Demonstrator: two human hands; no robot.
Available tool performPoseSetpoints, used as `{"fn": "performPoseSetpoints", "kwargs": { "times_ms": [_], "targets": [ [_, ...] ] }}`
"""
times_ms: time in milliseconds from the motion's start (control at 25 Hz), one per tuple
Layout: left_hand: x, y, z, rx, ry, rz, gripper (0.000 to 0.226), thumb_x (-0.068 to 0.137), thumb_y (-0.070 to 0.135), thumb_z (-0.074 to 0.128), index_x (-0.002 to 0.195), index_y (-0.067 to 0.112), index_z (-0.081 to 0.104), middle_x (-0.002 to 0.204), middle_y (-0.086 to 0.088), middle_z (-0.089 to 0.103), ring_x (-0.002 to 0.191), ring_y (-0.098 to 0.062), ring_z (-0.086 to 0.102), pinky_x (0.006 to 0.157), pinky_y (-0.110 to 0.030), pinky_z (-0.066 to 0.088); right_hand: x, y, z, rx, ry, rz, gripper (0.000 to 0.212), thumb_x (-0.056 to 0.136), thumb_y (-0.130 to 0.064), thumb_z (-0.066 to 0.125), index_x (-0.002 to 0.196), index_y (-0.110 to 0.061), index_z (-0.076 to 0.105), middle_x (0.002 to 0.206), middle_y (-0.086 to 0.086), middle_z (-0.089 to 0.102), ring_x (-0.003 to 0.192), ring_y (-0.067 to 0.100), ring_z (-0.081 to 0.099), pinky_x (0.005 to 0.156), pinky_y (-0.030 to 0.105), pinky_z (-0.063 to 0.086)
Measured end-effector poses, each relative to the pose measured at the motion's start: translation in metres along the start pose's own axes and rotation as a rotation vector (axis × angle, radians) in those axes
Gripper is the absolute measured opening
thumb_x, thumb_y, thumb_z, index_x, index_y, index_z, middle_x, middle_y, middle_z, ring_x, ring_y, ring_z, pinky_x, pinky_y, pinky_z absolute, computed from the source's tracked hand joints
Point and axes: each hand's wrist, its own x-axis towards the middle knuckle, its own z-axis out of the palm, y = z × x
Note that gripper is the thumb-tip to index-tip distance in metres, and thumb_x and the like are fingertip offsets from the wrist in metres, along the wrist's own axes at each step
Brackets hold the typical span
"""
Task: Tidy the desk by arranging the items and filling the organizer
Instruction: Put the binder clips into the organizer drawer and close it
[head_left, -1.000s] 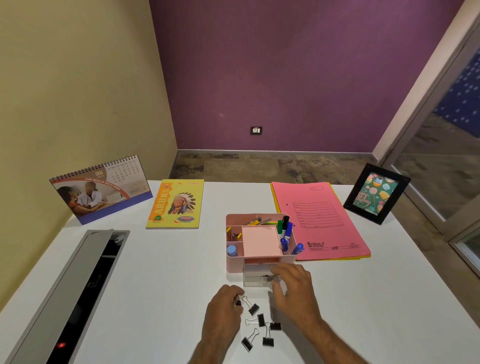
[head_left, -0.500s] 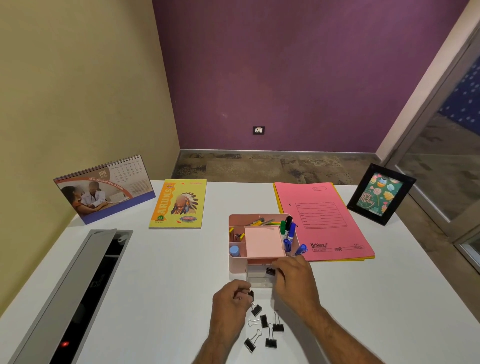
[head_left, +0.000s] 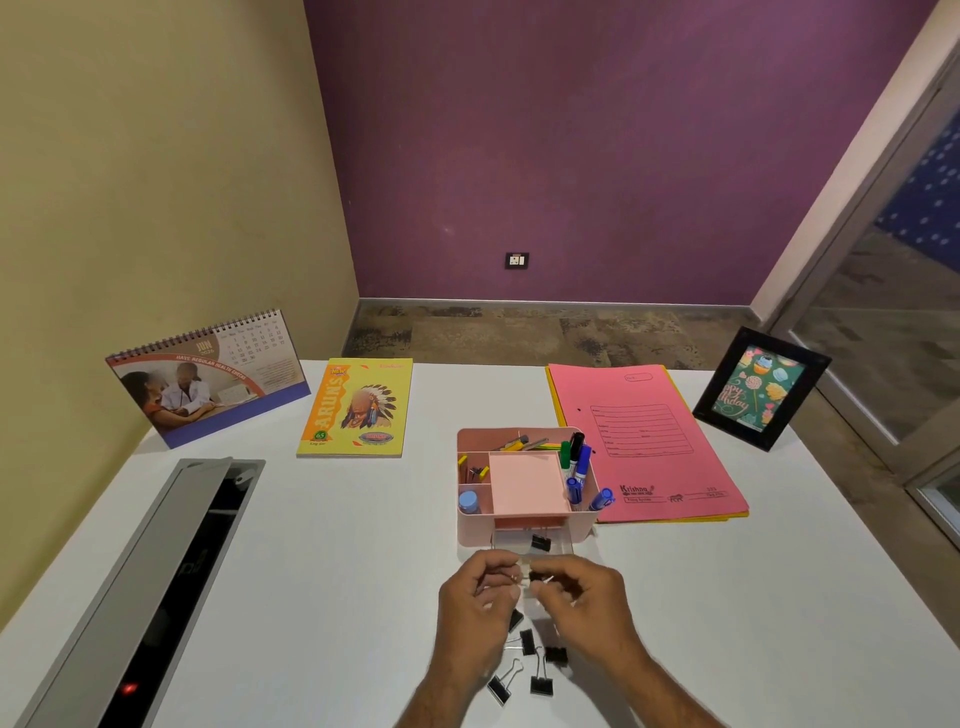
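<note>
1. Left hand (head_left: 475, 597): fingers curled; its grip pinches the wire handle of a clip (head_left: 535, 577) at the fingertips.
2. Right hand (head_left: 582, 597): fingers curled, tips meeting the same clip from the other side. Whether this grip holds it or only touches it cannot be told.
3. Held clip: between the two grips, above the tabletop (head_left: 337, 545), just short of the drawer (head_left: 530, 543).
4. Drawer: clear, pulled out of the organizer (head_left: 470, 527) toward the hands, just beyond the grips. One clip (head_left: 541, 543) lies inside it. Judged the place for the clips.
5. Loose clips (head_left: 540, 670): five or so on the tabletop, below and between the wrists, nearer the person than the grips. Not yet stored.
6. Organizer, top: beyond the grips. Markers (head_left: 579, 467) stand at its right, pencils (head_left: 524, 443) at the back, a pink pad (head_left: 524, 482) in the middle, small items at left. Judged filled.
7. Far from the grips, along the back edge: calendar (head_left: 208, 379) and notebook (head_left: 358, 408) to the left, folder (head_left: 644, 441) and frame (head_left: 761, 387) to the right. These look arranged.
8. Progress, judged: late stage. Left: the held clip, the loose clips, then shutting the drawer.
</note>
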Motion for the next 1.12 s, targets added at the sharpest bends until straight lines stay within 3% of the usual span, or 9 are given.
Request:
{"fn": "performPoseSetpoints", "kwargs": {
  "times_ms": [120, 240, 360, 480, 640, 720, 880, 1120],
  "targets": [
    [-0.002, -0.014, -0.013, 0.267, -0.079, 0.096, 0.037, 0.078, 0.009, 0.073, 0.1, 0.038, 0.063, 0.103, 0.016, 0.066, 0.101, -0.005, 0.062, 0.091, -0.027, 0.052, 0.011, -0.003, -0.008, -0.081, 0.093, -0.053, 0.029, 0.076, -0.007, 0.079, 0.089, -0.032, 0.076, 0.083, -0.018, 0.073, 0.078, 0.006, 0.068, 0.069, 0.021, 0.057],
    [-0.002, -0.023, -0.027, 0.714, -0.3, 0.273, 0.045, 0.076, 0.02, 0.065, 0.117, 0.037, 0.058, 0.123, 0.023, 0.054, 0.119, 0.003, 0.042, 0.103, -0.028, 0.039, 0.027, -0.004, -0.013, -0.322, 0.067, -0.09, 0.019, 0.08, -0.021, 0.076, 0.096, -0.03, 0.075, 0.092, -0.018, 0.073, 0.078, 0.004, 0.066, 0.072, 0.022, 0.056],
    [0.003, -0.022, -0.03, 1.02, -0.481, 0.346, 0.054, 0.085, 0.02, 0.056, 0.135, 0.038, 0.048, 0.139, 0.024, 0.047, 0.127, -0.007, 0.032, 0.108, -0.034, 0.029, 0.04, -0.007, -0.011, -0.536, -0.012, -0.156, 0.014, 0.083, -0.022, 0.072, 0.096, -0.026, 0.074, 0.095, -0.01, 0.074, 0.083, 0.009, 0.067, 0.078, 0.023, 0.056],
    [0.006, -0.021, -0.027, 1.173, -0.527, 0.422, 0.041, 0.092, 0.018, 0.049, 0.128, 0.037, 0.05, 0.134, 0.016, 0.054, 0.124, -0.016, 0.038, 0.1, -0.04, 0.034, 0.051, -0.011, -0.005, -0.71, -0.144, -0.183, 0.013, 0.088, -0.018, 0.062, 0.097, -0.021, 0.072, 0.097, -0.002, 0.073, 0.087, 0.015, 0.065, 0.078, 0.023, 0.052],
    [0.008, -0.024, -0.025, 1.235, -0.506, 0.443, 0.015, 0.089, 0.018, 0.049, 0.101, 0.027, 0.055, 0.111, 0.011, 0.063, 0.109, -0.02, 0.047, 0.086, -0.039, 0.039, 0.062, -0.011, 0.0, -0.849, -0.264, -0.15, 0.02, 0.089, -0.014, 0.058, 0.104, -0.016, 0.071, 0.103, 0.003, 0.07, 0.093, 0.02, 0.064, 0.08, 0.025, 0.048],
    [0.009, -0.026, -0.024, 1.234, -0.485, 0.452, 0.016, 0.091, 0.019, 0.05, 0.101, 0.027, 0.06, 0.112, 0.01, 0.065, 0.106, -0.02, 0.049, 0.085, -0.038, 0.04, 0.062, -0.009, 0.001, -0.853, -0.281, -0.143, 0.02, 0.09, -0.016, 0.058, 0.105, -0.016, 0.071, 0.104, 0.003, 0.071, 0.094, 0.02, 0.064, 0.082, 0.024, 0.048],
    [0.009, -0.031, -0.024, 1.173, -0.424, 0.401, 0.02, 0.095, 0.023, 0.052, 0.11, 0.027, 0.065, 0.113, 0.007, 0.064, 0.105, -0.019, 0.051, 0.09, -0.034, 0.041, 0.048, -0.001, -0.003, -0.735, -0.125, -0.252, 0.017, 0.083, -0.02, 0.061, 0.095, -0.023, 0.073, 0.095, -0.006, 0.074, 0.087, 0.015, 0.065, 0.079, 0.026, 0.054],
    [0.007, -0.033, -0.028, 1.085, -0.306, 0.322, 0.018, 0.093, 0.033, 0.055, 0.104, 0.03, 0.069, 0.104, 0.014, 0.07, 0.1, -0.009, 0.052, 0.088, -0.028, 0.043, 0.01, 0.012, -0.009, -0.527, 0.049, -0.366, 0.021, 0.072, -0.017, 0.07, 0.092, -0.022, 0.076, 0.09, -0.011, 0.074, 0.082, 0.008, 0.066, 0.072, 0.021, 0.055]
  ]
}}
